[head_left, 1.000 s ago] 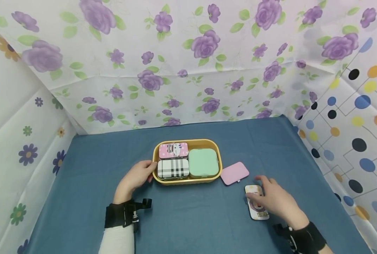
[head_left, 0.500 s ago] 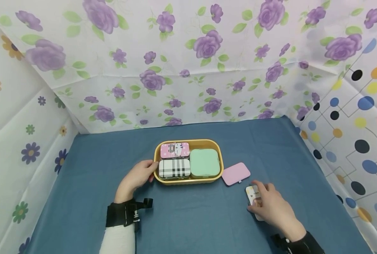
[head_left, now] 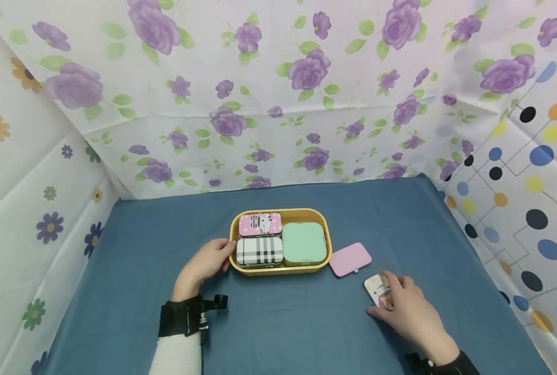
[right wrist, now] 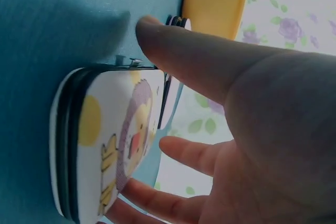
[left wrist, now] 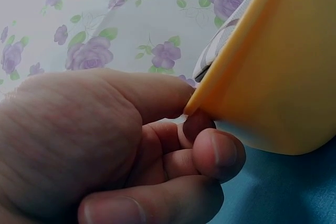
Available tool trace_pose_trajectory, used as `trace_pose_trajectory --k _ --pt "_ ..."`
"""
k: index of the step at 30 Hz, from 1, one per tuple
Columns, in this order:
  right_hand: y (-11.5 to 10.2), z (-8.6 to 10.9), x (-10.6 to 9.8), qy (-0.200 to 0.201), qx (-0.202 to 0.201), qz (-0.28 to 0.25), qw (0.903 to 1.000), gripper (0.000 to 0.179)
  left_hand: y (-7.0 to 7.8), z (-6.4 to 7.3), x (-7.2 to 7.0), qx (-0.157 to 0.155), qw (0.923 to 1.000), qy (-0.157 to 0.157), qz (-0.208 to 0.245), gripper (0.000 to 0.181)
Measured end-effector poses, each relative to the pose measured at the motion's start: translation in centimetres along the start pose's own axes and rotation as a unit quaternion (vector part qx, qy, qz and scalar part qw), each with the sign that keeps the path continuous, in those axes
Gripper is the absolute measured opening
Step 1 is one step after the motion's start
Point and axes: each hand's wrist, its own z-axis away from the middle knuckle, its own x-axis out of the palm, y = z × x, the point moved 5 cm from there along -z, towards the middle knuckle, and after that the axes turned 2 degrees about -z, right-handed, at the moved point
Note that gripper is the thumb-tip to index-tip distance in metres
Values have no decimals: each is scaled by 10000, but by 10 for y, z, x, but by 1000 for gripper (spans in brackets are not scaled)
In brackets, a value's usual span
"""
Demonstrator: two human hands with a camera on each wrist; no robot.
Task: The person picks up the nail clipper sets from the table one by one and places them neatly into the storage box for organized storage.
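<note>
My left hand (head_left: 206,261) holds the left end of a yellow basket (head_left: 327,237), thumb at the rim and fingers curled beneath it, as the left wrist view shows. Inside lie a pink cartoon tin (head_left: 260,224), a plaid tin (head_left: 260,251) and a mint green tin (head_left: 304,243). At the right, my right hand (head_left: 412,307) spreads over a small white cartoon tin (right wrist: 123,135) on the table. Its thumb extends past the clasp side, and the other fingers reach the opposite edge. Part of this tin is hidden under the hand in the head view.
A plain pink tin (head_left: 351,259) lies just right of the basket, close to its lower right corner. Blue cloth (head_left: 288,323) covers the table. Flowered sheets (head_left: 278,151) rise behind it, with a dotted sheet (head_left: 536,219) along the right side.
My right hand has come lower over the cartoon tin, which has turned so that its lower end points more to the right. The left hand stays at the basket; the head view shifts slightly.
</note>
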Motion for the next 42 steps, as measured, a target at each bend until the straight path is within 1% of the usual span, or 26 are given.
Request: trace_pose_trajectory --k 6,13,22,28,37,42 --pt "3 0 3 71 41 51 10000 103 -2 1 0 9 10000 1 48 38" --pt "5 -1 3 0 52 75 10000 103 -1 2 0 39 10000 -13 76 39" --pt "2 -3 0 18 -67 -6 10000 96 -3 -1 0 62 10000 -46 55 40" --pt "0 -2 0 -61 -69 -83 9999 94 -3 -4 0 79 9999 -68 46 43" --pt "-5 -3 -3 -235 -183 -131 9995 95 -5 -4 2 80 9999 -77 65 44" --pt "-16 -6 -10 -230 -367 -324 9985 94 -6 -5 2 39 9999 -64 67 44"
